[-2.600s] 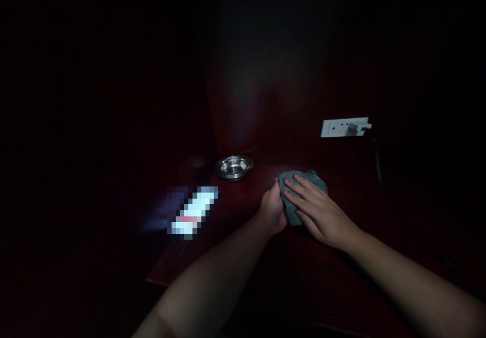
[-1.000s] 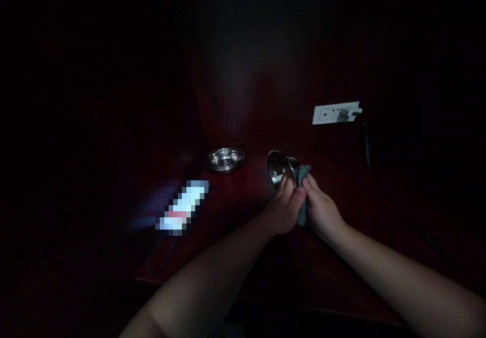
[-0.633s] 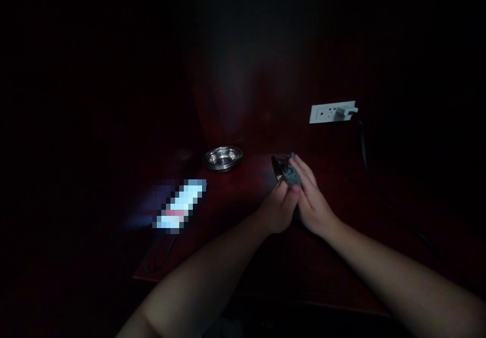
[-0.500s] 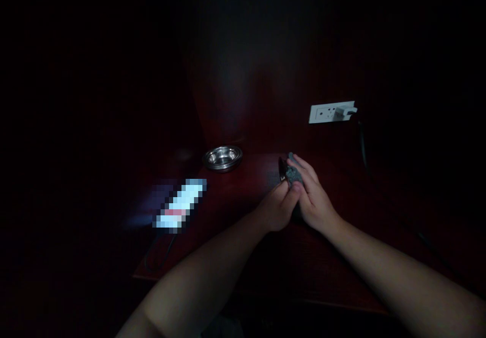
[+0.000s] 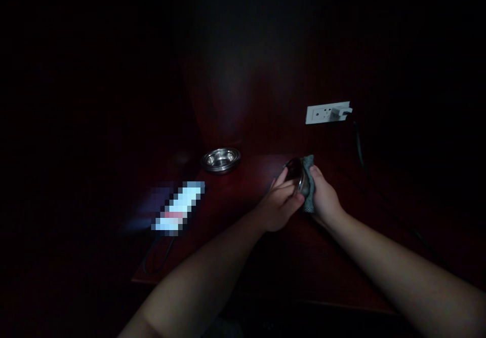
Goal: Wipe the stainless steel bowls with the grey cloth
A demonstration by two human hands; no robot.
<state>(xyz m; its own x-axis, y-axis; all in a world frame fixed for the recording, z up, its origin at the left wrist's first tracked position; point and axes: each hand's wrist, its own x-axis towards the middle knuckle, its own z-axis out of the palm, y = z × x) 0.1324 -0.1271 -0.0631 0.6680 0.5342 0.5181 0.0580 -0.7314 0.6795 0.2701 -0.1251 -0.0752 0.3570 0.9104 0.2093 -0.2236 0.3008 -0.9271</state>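
Note:
A shiny metal bowl point(image 5: 293, 170) is tipped on its side above the dark red table, its rim towards the cloth. My left hand point(image 5: 281, 203) is closed on it, thumb near the rim and fingers along the metal. My right hand point(image 5: 325, 193) is closed on a grey-green cloth point(image 5: 309, 188) and presses it against the bowl's right side. Some of the right fingers are hidden behind the cloth. Further left on the table sits a small stack of similar metal bowls point(image 5: 220, 160).
A bright phone point(image 5: 179, 209), blurred out, lies left with a thin cable by it. On the back wall is a white socket point(image 5: 328, 112) holding a plug, and a dark cord point(image 5: 359, 143) hangs down to its right. The table's point(image 5: 228, 262) front edge is nearest me.
My right hand has shifted right and turned with the cloth, so more of the bowl and cloth shows. My left hand still holds the bowl. The whole view has shifted slightly.

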